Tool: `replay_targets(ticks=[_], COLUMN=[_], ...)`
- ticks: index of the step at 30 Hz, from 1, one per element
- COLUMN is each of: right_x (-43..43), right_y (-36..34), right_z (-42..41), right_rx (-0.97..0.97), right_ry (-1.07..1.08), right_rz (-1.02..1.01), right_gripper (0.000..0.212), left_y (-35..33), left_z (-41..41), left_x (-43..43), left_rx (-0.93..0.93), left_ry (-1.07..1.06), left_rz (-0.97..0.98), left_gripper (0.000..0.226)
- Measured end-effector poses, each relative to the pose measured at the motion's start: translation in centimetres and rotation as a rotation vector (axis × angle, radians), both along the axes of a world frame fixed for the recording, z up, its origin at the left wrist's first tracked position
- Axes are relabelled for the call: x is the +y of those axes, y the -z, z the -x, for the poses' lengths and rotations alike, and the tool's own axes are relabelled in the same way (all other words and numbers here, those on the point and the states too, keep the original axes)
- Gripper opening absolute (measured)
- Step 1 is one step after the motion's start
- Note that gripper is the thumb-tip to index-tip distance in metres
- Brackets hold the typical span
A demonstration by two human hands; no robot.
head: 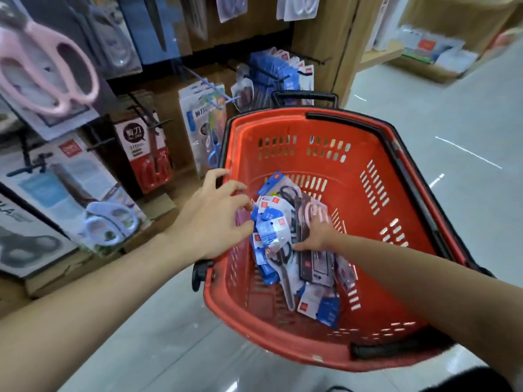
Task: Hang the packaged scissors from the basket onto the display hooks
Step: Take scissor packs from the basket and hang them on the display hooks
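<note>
While the display hooks (314, 58) on the wooden rack (319, 32) at left carry hanging packets (147, 157), the red basket (283, 346) stands on the grey floor (424, 123) beside them. Packaged scissors (271, 236) lie heaped on its bottom. Left hand (215, 219): above the left rim, grip half-open, fingers spread and curled, tips at the top packets; hold cannot be told. Right hand (318, 233): grip open, fingers flat on a dark packet (314, 267) of pink scissors.

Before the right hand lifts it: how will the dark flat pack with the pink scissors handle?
The dark pack looks like a flat card, so probably stiff and light. Its shiny face may slip under the right hand. It lies atop loose packs in the basket, so pushing likely shifts them too.
</note>
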State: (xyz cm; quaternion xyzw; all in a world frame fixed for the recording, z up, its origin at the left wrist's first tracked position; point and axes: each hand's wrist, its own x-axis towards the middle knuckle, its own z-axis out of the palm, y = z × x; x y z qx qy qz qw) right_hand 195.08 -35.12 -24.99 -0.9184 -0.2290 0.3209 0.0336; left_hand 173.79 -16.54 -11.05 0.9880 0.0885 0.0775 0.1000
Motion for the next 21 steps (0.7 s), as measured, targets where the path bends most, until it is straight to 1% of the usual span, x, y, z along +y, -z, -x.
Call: replay_targets(ticks=[2, 4, 6, 8, 9, 11, 13, 14, 16, 17, 18, 19, 21], right_x=[-0.1, 0.0, 0.4, 0.4, 0.3, -0.1, -0.4, -0.5, -0.8, -0.9, -1.1, -1.3, -1.5], right_y=[1.7, 2.2, 1.8, 1.5, 1.5, 1.4, 1.1, 0.7, 0.1, -0.2, -0.3, -0.7, -1.9], right_z=[0.7, 1.4, 1.8, 1.5, 1.2, 0.6, 0.2, 0.2, 0.2, 0.3, 0.4, 0.4, 0.4], right_rx=[-0.086, -0.135, -0.130, -0.105, -0.089, -0.065, -0.044, -0.038, -0.059, -0.074, -0.091, -0.104, -0.113], right_ry=[-0.024, 0.002, 0.062, 0.137, 0.169, 0.214, 0.237, 0.250, 0.285, 0.291, 0.289, 0.283, 0.287], right_rz=[0.073, 0.079, 0.032, -0.032, -0.063, -0.119, -0.164, -0.178, -0.209, -0.222, -0.234, -0.248, -0.300], right_gripper=[0.142, 0.144, 0.134, 0.120, 0.116, 0.116, 0.115, 0.105, 0.072, 0.059, 0.052, 0.051, 0.055], left_y=[0.2, 0.2, 0.1, -0.1, -0.2, -0.4, -0.5, -0.6, -0.6, -0.6, -0.5, -0.6, -0.6], left_z=[0.1, 0.2, 0.3, 0.4, 0.5, 0.5, 0.6, 0.5, 0.5, 0.4, 0.4, 0.5, 0.5], left_x=[-0.1, 0.0, 0.0, -0.1, -0.2, -0.4, -0.4, -0.4, -0.4, -0.3, -0.4, -0.3, -0.3], left_rx=[0.000, 0.003, -0.003, -0.004, 0.004, 0.018, 0.018, 0.014, 0.016, 0.015, 0.011, 0.004, -0.002], left_ry=[-0.006, -0.012, -0.021, -0.033, -0.040, -0.050, -0.061, -0.063, -0.067, -0.068, -0.067, -0.066, -0.069], left_rz=[0.002, 0.010, 0.028, 0.044, 0.049, 0.063, 0.069, 0.072, 0.074, 0.075, 0.080, 0.090, 0.105], left_gripper=[0.060, 0.061, 0.060, 0.053, 0.050, 0.044, 0.032, 0.027, 0.024, 0.024, 0.024, 0.024, 0.024])
